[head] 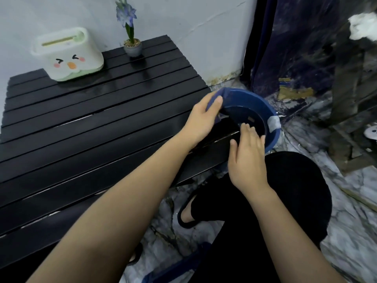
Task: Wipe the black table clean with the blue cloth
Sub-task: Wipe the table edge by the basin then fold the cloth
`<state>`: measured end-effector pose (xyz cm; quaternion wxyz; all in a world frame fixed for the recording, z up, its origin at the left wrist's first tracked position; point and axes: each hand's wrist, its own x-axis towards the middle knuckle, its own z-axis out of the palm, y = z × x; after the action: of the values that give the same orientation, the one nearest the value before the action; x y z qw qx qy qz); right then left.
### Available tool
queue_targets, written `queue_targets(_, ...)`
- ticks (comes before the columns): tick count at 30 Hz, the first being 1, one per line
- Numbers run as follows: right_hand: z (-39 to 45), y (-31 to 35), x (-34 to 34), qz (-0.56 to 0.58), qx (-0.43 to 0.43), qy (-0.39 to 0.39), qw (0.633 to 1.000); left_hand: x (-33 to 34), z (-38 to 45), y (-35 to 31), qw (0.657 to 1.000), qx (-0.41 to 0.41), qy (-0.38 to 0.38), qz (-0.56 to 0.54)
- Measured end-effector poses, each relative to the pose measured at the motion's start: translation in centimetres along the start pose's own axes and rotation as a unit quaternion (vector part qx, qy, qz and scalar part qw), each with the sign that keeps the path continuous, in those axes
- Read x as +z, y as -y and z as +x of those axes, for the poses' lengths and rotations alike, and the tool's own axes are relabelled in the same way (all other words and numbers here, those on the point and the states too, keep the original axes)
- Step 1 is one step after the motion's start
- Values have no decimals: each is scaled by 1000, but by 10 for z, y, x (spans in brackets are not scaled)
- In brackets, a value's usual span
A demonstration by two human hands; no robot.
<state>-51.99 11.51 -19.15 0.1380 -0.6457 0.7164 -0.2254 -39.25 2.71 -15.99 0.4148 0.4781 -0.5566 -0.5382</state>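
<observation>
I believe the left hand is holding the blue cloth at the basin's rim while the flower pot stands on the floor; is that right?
Not quite: the flower pot stands on the black table, near its far edge, as the head view shows. The left hand does hold the blue cloth at the basin rim.

Looks like a home to me, prob a corner of a living room or bedroom w/ a low black slatted table as my landmark. At the table's far edge, against a plain white wall, I see a cute tissue box w/ a cartoon duck face, and just right of it a small potted purple flower. Off the table's right end sits a blue plastic basin on marble-pattern flooring, w/ a dark curtain beyond it. Below the table's near right corner, a foot in a black house slipper.
</observation>
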Motion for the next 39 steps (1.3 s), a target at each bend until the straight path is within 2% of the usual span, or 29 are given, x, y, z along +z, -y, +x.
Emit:
queue_targets(2,-1,14,2,-17,-42,-9,999,-26,-10,-8,981,-67,-39,-176)
queue_targets(4,-4,34,7,-7,-94,7,995,-65,-32,-9,952,-82,-57,-290)
queue_targets(7,-13,71,24,14,-175,59,983,-130,-90,-4,920,-70,-102,-372)
queue_targets(9,-19,97,40,23,-226,92,970,-173,-135,-1,908,-49,-150,-387)
queue_targets(10,-22,110,48,27,-246,107,963,-193,-158,0,911,-42,-189,-364)
queue_targets(12,-28,134,65,33,-280,134,950,-227,-200,3,932,-31,-262,-248)
queue_targets(15,-38,161,87,26,-321,169,931,-257,-251,7,949,-9,-306,-70)
queue_targets(17,-43,169,98,8,-341,182,922,-257,-277,14,955,5,-285,77)
queue_targets(18,-44,171,101,-2,-347,184,920,-253,-287,21,948,-2,-247,199)
queue_targets(20,-45,172,106,-14,-349,183,919,-244,-303,40,898,-41,-146,414)
queue_targets(21,-45,172,107,-16,-347,182,920,-239,-307,48,887,-60,-119,443)
queue_targets(22,-45,171,108,-17,-347,182,920,-235,-310,51,894,-62,-123,427)
queue_targets(24,-45,170,109,-17,-348,183,919,-236,-312,50,927,-54,-233,289)
queue_targets(25,-45,169,109,-18,-349,184,919,-241,-312,49,917,-51,-311,245)
queue_targets(26,-45,169,109,-22,-350,184,918,-247,-311,49,892,-61,-368,257)
queue_targets(27,-46,169,109,-27,-351,183,918,-253,-310,50,862,-92,-392,308)
queue_targets(29,-47,169,108,-29,-350,181,919,-256,-305,57,810,-184,-362,423)
queue_targets(30,-47,170,108,-27,-348,182,919,-253,-301,61,798,-213,-344,447)
queue_targets(31,-48,170,107,-27,-348,182,919,-249,-298,62,797,-211,-339,454)
queue_targets(36,-48,169,107,-26,-348,183,919,-233,-291,54,780,-92,-342,516)
queue_targets(39,-48,169,106,-26,-347,184,919,-245,-289,44,799,-70,-374,465)
